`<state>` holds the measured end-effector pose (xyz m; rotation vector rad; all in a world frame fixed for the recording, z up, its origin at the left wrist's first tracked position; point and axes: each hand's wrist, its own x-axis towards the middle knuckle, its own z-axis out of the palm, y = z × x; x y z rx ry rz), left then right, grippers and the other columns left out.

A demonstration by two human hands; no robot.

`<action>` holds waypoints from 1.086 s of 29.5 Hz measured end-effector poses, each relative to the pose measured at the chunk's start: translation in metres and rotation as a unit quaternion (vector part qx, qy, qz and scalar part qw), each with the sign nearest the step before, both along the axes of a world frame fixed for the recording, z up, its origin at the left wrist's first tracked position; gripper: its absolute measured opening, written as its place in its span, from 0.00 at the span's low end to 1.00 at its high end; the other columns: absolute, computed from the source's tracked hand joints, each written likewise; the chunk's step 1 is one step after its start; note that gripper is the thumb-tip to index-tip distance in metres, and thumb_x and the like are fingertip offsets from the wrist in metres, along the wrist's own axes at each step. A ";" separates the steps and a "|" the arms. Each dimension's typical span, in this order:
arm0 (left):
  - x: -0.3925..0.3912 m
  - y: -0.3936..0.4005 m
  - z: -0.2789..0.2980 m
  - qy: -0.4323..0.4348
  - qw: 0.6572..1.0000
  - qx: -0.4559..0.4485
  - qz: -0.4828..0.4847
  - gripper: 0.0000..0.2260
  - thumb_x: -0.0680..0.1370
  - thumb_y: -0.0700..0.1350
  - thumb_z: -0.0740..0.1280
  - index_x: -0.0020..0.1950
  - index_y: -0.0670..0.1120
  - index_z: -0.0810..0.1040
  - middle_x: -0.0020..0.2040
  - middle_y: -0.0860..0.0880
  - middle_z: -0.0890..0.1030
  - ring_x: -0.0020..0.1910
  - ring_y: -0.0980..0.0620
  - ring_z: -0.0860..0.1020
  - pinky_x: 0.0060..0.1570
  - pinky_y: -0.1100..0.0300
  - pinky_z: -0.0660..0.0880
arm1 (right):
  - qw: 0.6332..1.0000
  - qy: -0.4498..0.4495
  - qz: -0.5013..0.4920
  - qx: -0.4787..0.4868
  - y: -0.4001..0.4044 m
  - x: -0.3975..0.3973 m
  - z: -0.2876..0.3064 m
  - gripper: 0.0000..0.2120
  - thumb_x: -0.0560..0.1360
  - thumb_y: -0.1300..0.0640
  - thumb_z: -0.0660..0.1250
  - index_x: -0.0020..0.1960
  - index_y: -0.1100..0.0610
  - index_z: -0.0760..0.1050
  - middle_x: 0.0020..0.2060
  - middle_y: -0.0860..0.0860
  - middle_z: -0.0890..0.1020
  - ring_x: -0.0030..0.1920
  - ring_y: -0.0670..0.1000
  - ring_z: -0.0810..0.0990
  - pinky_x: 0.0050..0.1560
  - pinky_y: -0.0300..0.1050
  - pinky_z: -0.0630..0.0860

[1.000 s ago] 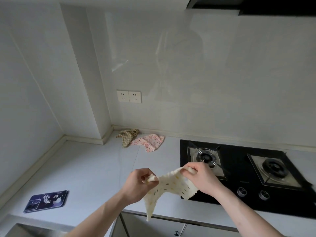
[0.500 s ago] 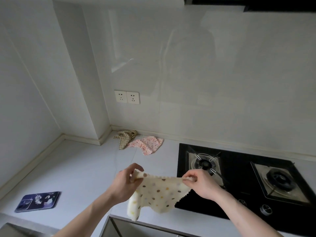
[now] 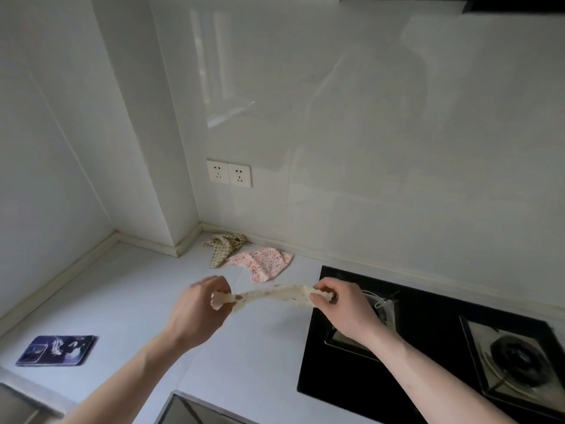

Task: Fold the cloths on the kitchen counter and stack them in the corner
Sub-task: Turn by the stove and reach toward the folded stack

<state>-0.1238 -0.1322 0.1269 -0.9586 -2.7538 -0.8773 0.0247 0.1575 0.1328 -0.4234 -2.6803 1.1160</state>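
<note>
The wall panels [image 3: 382, 133] are glossy and smooth, throwing back pale reflections. The desk [image 3: 128, 301] is a smooth, matt white surface. The cream spotted cloth [image 3: 275, 294] is soft woven fabric with a pinked edge; the checked cloth [image 3: 224, 244] and the pink speckled cloth [image 3: 263, 263] look like the same thin cotton. The hob [image 3: 428, 362] is shiny black glass with brushed metal burner trays [image 3: 513, 359]. The phone [image 3: 56, 350] has a glossy printed case.
</note>
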 end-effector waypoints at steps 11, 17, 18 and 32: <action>0.015 -0.035 -0.121 -0.161 0.957 -0.229 -0.082 0.02 0.77 0.52 0.66 0.47 0.59 0.75 0.51 0.59 0.83 0.47 0.56 0.78 0.46 0.60 0.76 | 0.977 -0.210 -0.015 -0.008 -0.053 0.035 -0.139 0.04 0.77 0.51 0.70 0.44 0.43 0.80 0.40 0.38 0.83 0.42 0.37 0.80 0.42 0.33 0.74; 0.000 -0.052 -0.160 -0.215 0.928 -0.277 -0.124 0.11 0.78 0.56 0.64 0.59 0.59 0.78 0.59 0.57 0.82 0.58 0.53 0.79 0.54 0.58 0.75 | 0.961 -0.272 -0.038 -0.017 -0.076 0.033 -0.175 0.07 0.79 0.51 0.68 0.43 0.43 0.77 0.39 0.43 0.82 0.39 0.41 0.80 0.36 0.34 0.72; -0.004 -0.052 -0.161 -0.214 0.927 -0.280 -0.124 0.12 0.79 0.56 0.64 0.60 0.58 0.78 0.59 0.57 0.82 0.58 0.53 0.79 0.53 0.59 0.74 | 0.961 -0.273 -0.041 -0.022 -0.078 0.031 -0.177 0.06 0.79 0.51 0.68 0.44 0.42 0.77 0.39 0.42 0.81 0.38 0.40 0.79 0.34 0.33 0.72; -0.062 -0.011 -0.171 -0.235 0.936 -0.263 -0.028 0.13 0.82 0.51 0.61 0.64 0.54 0.78 0.58 0.52 0.83 0.50 0.49 0.79 0.46 0.58 0.76 | 0.952 -0.255 -0.162 -0.053 -0.060 -0.044 -0.196 0.10 0.78 0.55 0.70 0.58 0.47 0.77 0.50 0.45 0.81 0.51 0.48 0.81 0.47 0.42 0.76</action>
